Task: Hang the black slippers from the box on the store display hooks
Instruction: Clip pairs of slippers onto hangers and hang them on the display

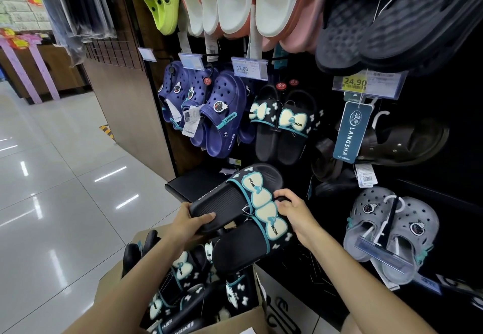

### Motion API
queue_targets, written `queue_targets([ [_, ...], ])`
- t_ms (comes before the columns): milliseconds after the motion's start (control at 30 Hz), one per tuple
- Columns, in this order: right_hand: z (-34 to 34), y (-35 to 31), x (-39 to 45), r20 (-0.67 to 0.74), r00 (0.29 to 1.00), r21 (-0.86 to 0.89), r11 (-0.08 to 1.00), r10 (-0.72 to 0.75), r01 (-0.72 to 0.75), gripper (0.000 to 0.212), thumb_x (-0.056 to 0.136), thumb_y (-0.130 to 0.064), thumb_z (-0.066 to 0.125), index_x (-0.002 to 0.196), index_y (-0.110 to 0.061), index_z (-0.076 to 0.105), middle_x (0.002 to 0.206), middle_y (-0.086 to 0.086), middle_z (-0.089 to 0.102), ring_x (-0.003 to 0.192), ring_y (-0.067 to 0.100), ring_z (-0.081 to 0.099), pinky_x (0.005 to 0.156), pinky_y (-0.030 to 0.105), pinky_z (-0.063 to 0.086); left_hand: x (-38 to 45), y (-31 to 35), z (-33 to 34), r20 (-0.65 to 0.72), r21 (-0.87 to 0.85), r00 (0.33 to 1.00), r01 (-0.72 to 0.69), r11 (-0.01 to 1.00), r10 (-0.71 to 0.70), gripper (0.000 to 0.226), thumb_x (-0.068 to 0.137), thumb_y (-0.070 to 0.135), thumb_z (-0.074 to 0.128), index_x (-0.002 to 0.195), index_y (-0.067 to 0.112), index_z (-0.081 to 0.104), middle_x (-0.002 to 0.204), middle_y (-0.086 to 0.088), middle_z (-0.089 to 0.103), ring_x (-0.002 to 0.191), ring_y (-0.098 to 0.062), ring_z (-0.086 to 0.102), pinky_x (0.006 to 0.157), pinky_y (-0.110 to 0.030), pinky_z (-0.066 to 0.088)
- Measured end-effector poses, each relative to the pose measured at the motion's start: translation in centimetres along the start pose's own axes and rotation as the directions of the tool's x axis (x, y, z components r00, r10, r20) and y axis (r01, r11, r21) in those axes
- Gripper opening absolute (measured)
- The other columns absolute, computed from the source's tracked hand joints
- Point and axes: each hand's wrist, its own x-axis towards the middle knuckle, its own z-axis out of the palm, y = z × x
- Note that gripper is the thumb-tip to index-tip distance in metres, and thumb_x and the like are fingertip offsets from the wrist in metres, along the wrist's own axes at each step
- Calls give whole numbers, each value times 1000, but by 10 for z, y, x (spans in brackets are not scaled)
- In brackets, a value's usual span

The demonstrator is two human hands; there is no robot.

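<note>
Holding a joined pair of black slippers [243, 218] with cream bows above the cardboard box [235, 318], the person has the transfer step in hand: the pair is out of the box but not yet on a hook. The left hand [190, 222] curls round the heel end of the upper slipper, thumb on the footbed, so that grip is closed on the pair. The right hand [295, 211] pinches the bowed straps from the far side, its grip likewise closed on the pair. More of the same slippers lie jumbled in the box below. A matching pair [282, 124] already hangs on the display wall, under the 12.00 price tag [249, 68]. Next, I judge, the held pair must be raised and turned so its hanger loop, which I cannot make out, slides onto that same hook, in front of the hung pair.
</note>
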Motion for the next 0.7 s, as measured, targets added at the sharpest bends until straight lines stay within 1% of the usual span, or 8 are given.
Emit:
queue_targets([
  [133,2,3,1,31,999,-12,1000,9,-9,19,100,-6,54,108,-20,64,85,9,66,82,19,64,77,33,51,1,-3,-4,3,30,1000,-1,1000,1,41,84,13,75,114,6,47,102,-6,61,82,-17,64,47,-18,51],
  [267,5,1,1,36,999,-26,1000,-10,11,19,99,-4,54,102,-20,63,83,7,65,79,16,63,72,26,50,5,-7,-7,10,50,1000,19,999,-20,39,85,12,75,112,5,47,97,-5,59,79,-16,61,45,-16,50],
  [333,7,-2,-1,33,999,-45,999,-21,22,18,99,-3,54,102,-19,63,82,6,66,75,13,63,66,20,50,9,-10,-8,21,137,1000,12,990,-15,37,86,12,73,110,5,46,95,-5,57,77,-14,58,45,-16,48],
  [400,10,-4,-2,30,999,-62,998,-29,30,17,98,-3,55,102,-17,64,82,7,67,71,11,63,61,18,50,14,-13,-8,40,311,999,-18,950,6,32,90,16,70,111,9,47,97,-4,58,78,-12,57,53,-18,47],
  [500,12,-3,-4,29,999,-118,992,-46,49,18,98,-6,56,95,-20,67,81,8,67,71,13,60,64,23,48,18,-15,-6,118,539,990,-130,832,78,32,94,20,63,122,18,48,112,-5,59,93,-19,60,74,-27,49],
  [567,14,-2,-5,36,998,-170,984,-50,55,19,98,-8,57,91,-21,69,80,9,69,68,11,59,63,22,46,19,-14,-1,171,602,963,-269,752,207,39,94,12,59,129,21,47,117,-4,56,105,-22,58,90,-34,48],
  [633,17,0,-6,50,996,-230,969,-80,89,21,96,-8,59,86,-23,70,72,8,63,64,10,52,61,21,41,15,-10,6,206,566,916,-399,722,344,50,88,-3,54,131,23,48,115,-3,55,102,-15,56,92,-29,46],
  [700,18,3,-7,68,992,-288,951,-102,117,23,94,-8,61,82,-25,71,69,6,56,66,13,47,64,24,38,9,-5,14,238,505,878,-478,719,416,57,86,-9,50,131,25,47,113,-1,52,98,-9,53,84,-14,41],
])
